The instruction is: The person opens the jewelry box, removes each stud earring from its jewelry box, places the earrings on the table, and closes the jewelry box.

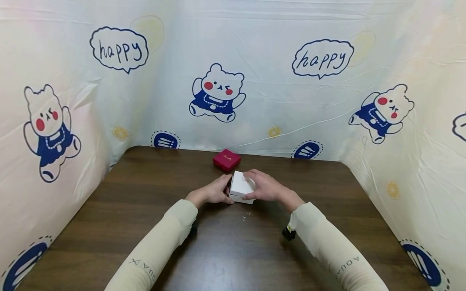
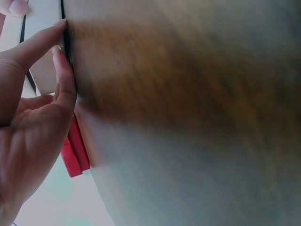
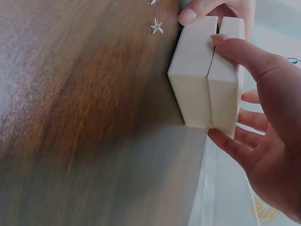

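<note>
A small white two-part box (image 1: 240, 185) rests on the table between both hands. My left hand (image 1: 217, 190) holds its lower part from the left, with the thumb at the near corner and fingers on the far side. My right hand (image 1: 267, 186) grips the lid (image 3: 225, 89) between thumb and fingers. A narrow seam shows between lid and base (image 3: 194, 59) in the right wrist view; what is inside is hidden. Nearer on the table lie two tiny earring-like pieces; one star-shaped piece (image 3: 157, 27) shows clearly in the right wrist view.
Behind the white box stands a closed dark red box (image 1: 227, 160) with gold lettering, close to the left hand. The brown wooden table (image 1: 145, 226) meets a printed cloth curtain (image 1: 262, 121) at its back and sides.
</note>
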The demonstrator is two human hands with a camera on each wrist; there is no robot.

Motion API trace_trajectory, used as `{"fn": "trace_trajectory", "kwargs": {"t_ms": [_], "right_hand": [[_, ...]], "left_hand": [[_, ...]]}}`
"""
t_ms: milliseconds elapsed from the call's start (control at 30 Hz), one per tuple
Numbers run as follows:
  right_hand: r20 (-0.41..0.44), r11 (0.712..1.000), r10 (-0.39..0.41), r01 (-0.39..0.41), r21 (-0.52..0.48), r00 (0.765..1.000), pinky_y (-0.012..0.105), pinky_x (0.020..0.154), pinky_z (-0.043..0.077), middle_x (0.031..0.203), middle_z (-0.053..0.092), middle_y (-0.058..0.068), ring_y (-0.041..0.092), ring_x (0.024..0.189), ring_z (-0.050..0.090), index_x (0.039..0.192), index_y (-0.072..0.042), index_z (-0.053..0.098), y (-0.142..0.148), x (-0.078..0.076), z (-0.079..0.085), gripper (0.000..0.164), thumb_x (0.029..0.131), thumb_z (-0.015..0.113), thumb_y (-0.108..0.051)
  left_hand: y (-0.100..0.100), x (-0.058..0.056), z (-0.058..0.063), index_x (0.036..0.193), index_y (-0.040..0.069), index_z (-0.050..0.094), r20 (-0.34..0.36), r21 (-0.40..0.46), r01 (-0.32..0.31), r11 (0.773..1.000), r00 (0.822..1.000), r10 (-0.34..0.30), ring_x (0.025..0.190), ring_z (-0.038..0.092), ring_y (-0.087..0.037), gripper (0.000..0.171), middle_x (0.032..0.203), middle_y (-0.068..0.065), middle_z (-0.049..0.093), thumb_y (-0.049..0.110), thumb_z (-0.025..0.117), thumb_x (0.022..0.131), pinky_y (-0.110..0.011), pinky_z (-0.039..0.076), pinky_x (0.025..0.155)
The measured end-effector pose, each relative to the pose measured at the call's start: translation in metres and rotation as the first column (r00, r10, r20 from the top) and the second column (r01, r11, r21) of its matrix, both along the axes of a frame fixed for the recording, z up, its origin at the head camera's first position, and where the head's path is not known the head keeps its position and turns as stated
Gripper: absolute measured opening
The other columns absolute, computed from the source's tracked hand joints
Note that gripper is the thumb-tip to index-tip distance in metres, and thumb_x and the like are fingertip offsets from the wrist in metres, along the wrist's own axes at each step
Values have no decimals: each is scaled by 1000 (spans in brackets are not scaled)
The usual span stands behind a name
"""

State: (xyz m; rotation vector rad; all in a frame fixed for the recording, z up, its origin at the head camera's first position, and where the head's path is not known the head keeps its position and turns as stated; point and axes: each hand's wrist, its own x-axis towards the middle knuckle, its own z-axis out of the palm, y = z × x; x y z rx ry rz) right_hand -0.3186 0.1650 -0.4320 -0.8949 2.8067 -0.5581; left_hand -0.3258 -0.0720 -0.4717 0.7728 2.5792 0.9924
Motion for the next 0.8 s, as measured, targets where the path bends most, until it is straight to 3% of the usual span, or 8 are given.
{"fn": "trace_trajectory", "kwargs": {"t_ms": [67,300,567,800], "right_hand": [[-4,1000,-3,3,5,1000,45,99,47,145,52,9,24,119,54,150,-12,49,1,1,1,83,83,84,-44],[-8,999,15,-15,34,1000,47,102,46,146,52,10,26,122,54,150,-12,51,1,0,-2,79,84,83,-42],[7,997,29,-30,73,1000,45,101,47,146,51,12,26,119,55,152,-12,48,2,4,-6,80,85,83,-36],[16,998,28,-29,64,999,47,103,47,144,52,13,28,120,54,152,-11,48,6,5,-2,82,84,84,-38]], "left_hand": [[0,-1,0,152,-3,32,-2,-9,-3,1000,1000,3,98,56,-18,96,133,-17,46,16,91,78,-35,46,94],[1,1,0,154,-6,27,-44,-8,16,1000,999,-16,129,44,-29,105,146,-22,40,22,92,77,-42,34,114],[1,1,1,151,-4,31,-21,2,14,1000,1000,-14,97,55,-19,96,134,-18,45,24,90,81,-36,45,93],[1,0,3,150,-3,31,-19,-11,20,1000,1000,-20,109,49,-23,95,135,-17,44,25,90,80,-38,41,101]]}}
